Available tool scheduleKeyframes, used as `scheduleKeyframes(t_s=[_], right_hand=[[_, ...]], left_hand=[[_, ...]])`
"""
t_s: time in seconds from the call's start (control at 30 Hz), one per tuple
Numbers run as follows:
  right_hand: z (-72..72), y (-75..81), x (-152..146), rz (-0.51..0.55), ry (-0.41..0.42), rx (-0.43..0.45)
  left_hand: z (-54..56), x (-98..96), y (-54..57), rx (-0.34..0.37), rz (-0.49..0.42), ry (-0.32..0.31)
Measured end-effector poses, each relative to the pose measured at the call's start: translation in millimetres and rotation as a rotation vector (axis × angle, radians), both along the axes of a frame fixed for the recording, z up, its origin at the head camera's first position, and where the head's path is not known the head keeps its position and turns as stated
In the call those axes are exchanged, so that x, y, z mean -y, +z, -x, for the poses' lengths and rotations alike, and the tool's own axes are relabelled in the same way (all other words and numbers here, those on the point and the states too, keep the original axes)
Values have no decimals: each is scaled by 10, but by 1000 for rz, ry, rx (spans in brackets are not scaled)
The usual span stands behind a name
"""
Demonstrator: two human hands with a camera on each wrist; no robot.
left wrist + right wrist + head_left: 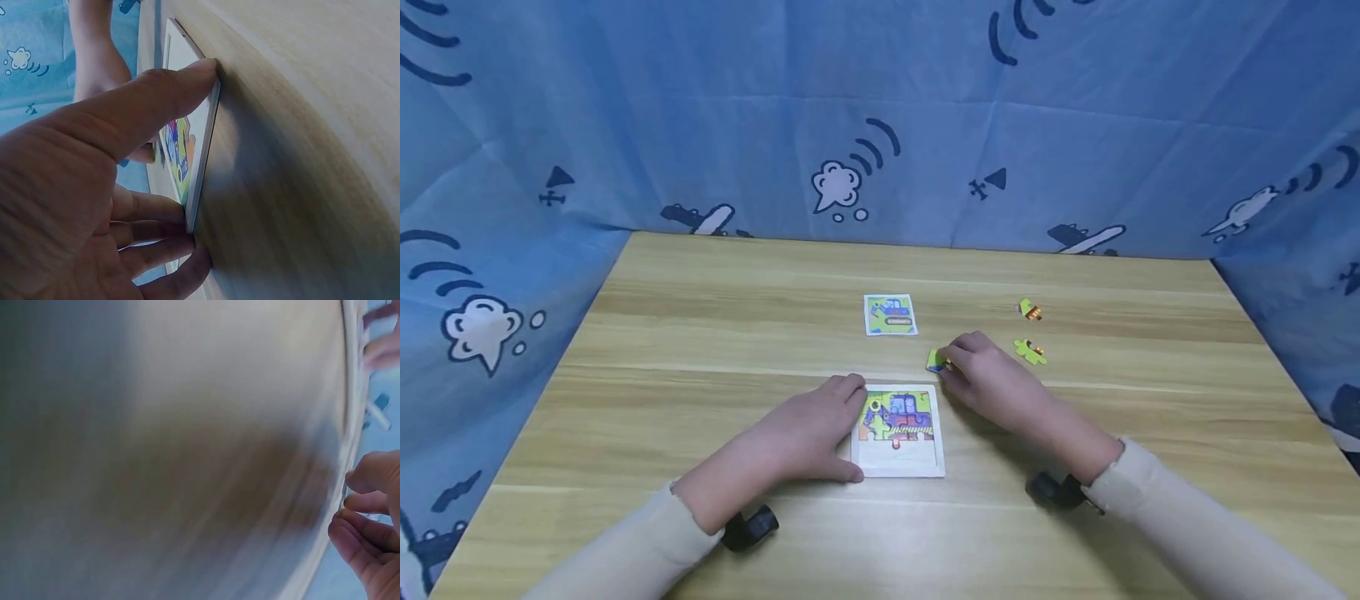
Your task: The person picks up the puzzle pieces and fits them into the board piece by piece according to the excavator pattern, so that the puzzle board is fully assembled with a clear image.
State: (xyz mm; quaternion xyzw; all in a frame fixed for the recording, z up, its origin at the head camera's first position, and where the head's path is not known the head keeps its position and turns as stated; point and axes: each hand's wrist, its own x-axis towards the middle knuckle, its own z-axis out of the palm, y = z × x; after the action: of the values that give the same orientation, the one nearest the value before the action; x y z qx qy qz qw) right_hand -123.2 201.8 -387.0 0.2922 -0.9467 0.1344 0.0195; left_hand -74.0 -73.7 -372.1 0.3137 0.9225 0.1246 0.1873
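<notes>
A white-framed jigsaw puzzle (898, 459) lies on the table, its upper part filled with a picture of a blue and purple digger and its lower part bare white. My left hand (811, 429) holds the frame at its left side, thumb at the near corner and fingers at the far corner; the left wrist view shows the thumb (181, 87) on the rim. Just beyond the frame's far right corner, my right hand (992, 379) pinches a green and blue puzzle piece (934, 362) between thumb and fingers. The fingertips hide part of that piece.
A small square picture card (891, 315) of the same digger lies behind the puzzle. Two loose pieces lie to the right, a green and orange one (1028, 310) and a green one (1030, 352). Blue printed cloth (910, 100) hangs around the table (737, 333).
</notes>
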Motion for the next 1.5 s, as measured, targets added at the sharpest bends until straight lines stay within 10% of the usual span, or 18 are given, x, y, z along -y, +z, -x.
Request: scheduleKeyframes(t_s=[0.53,0.97,1.5], right_hand=[[-659,104,530,-6,411,-52],[-722,43,640,-114,455,-210],[-743,32,691,-181,436,-181]], left_hand=[[31,6,32,-24,3,-18],[30,-19,43,-24,11,-17],[5,-5,33,-19,9,-17]])
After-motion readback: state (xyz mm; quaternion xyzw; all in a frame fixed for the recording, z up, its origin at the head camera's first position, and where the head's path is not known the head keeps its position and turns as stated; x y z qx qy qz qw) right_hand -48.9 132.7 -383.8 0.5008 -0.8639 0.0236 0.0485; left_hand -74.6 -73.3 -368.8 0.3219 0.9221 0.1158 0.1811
